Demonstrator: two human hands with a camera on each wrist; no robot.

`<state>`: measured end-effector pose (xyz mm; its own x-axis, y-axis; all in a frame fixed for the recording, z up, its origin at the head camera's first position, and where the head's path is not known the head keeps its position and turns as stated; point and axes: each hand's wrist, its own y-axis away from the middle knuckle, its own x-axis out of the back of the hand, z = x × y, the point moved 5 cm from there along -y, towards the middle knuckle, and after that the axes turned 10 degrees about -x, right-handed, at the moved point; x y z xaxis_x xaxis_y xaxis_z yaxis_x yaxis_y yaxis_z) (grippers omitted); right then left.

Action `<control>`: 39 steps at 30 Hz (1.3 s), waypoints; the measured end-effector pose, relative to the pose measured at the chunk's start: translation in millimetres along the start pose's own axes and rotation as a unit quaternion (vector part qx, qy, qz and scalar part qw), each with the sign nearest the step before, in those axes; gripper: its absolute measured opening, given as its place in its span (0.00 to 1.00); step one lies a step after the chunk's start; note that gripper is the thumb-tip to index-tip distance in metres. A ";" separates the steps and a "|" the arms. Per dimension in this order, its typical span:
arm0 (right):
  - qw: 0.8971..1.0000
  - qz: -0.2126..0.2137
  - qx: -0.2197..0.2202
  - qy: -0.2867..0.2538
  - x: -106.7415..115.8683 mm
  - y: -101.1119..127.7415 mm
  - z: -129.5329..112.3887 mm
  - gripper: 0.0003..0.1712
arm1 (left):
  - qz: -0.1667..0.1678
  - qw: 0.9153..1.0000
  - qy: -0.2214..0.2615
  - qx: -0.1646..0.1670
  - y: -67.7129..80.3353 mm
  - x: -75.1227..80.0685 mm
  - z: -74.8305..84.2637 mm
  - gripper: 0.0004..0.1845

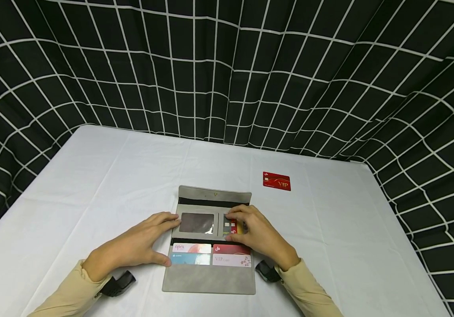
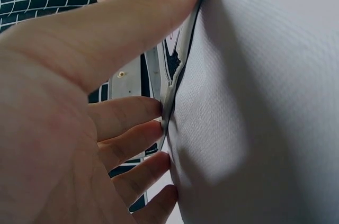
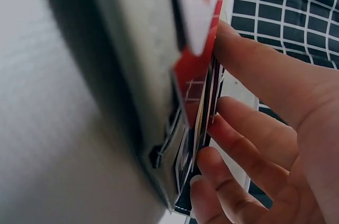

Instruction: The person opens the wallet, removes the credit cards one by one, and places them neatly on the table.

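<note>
A grey wallet (image 1: 209,281) lies unfolded on the table, with a window pocket (image 1: 197,223) in its middle panel. My left hand (image 1: 141,241) rests along its left edge, thumb on the lower panel's edge and fingers nearly straight. My right hand (image 1: 260,231) holds cards at the middle panel's right side, thumb at their near edge and fingertips at the far edge. Grey and red cards (image 1: 233,226) show there, and the palm hides part of a yellow one. In the right wrist view, my fingers (image 3: 249,144) curl against the stacked card edges.
Lower slots hold a white card (image 1: 191,248), a blue card (image 1: 190,258), a red card (image 1: 231,249) and a pink VIP card (image 1: 230,259). Another red VIP card (image 1: 276,181) lies on the white-covered table (image 1: 104,185), beyond the wallet to the right. A black gridded curtain (image 1: 211,66) surrounds the table.
</note>
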<state>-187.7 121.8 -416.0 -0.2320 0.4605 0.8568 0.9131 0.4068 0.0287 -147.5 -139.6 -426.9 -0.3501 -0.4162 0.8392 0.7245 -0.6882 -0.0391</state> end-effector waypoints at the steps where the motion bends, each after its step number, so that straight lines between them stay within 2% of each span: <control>1: 1.000 0.003 0.002 0.004 0.3 0.0 -0.4 0.29 | 0.001 1.000 -0.001 -0.001 -0.2 0.0 0.2 0.51; 8: 0.999 0.026 0.012 0.041 2.4 1.2 -2.0 0.29 | 0.003 1.000 -0.008 -0.005 -0.5 0.1 0.9 0.51; 14: 0.998 0.028 0.031 0.046 3.9 0.6 -1.8 0.29 | 0.001 1.000 -0.006 -0.006 -0.3 0.1 -0.2 0.52; 25: 0.999 0.015 0.041 0.015 5.1 -2.1 3.5 0.27 | 0.003 1.000 -0.004 -0.007 0.1 -0.8 -1.2 0.52; 39: 1.000 -0.009 0.012 -0.003 12.2 -4.6 14.6 0.24 | 0.002 1.000 -0.002 -0.008 0.4 0.2 -0.6 0.52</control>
<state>-199.6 137.0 -413.2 -0.2500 0.4583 0.8529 0.9009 0.4330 0.0314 -147.7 -140.3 -427.1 -0.3442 -0.4164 0.8415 0.7160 -0.6962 -0.0516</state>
